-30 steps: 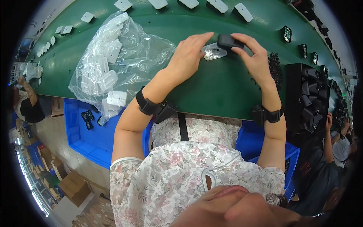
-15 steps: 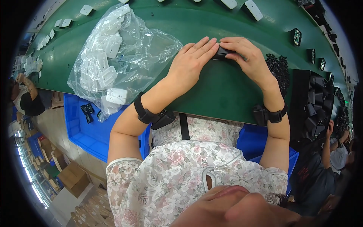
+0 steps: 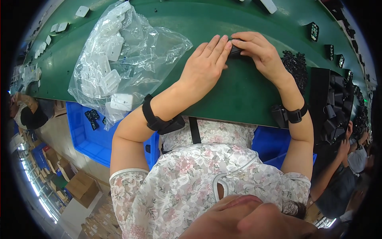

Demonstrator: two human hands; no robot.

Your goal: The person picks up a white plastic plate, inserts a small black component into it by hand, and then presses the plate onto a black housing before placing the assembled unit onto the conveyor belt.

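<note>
A small black plastic housing (image 3: 235,51) sits at the green table between my hands, mostly covered by them. My right hand (image 3: 260,55) is closed around its right side, fingers over the top and curled. From the left, my left hand (image 3: 205,63) reaches in with fingers stretched out, their tips against the housing's left edge. What lies beneath those fingertips is hidden. Beside my right wrist is a pile of small black parts (image 3: 294,71). To the left of my left hand lies a clear plastic bag (image 3: 155,47) of white covers (image 3: 115,47).
At right stands a black box (image 3: 318,91) of black housings (image 3: 336,99). Circuit-board units (image 3: 313,32) line the far right, white covers (image 3: 59,27) the far left. A blue bin (image 3: 91,145) is below the table edge. Other people work at both sides.
Both hands have shifted slightly up in the picture with the black housing. My left fingers have spread a little apart. At the right edge another person's forearms show more.
</note>
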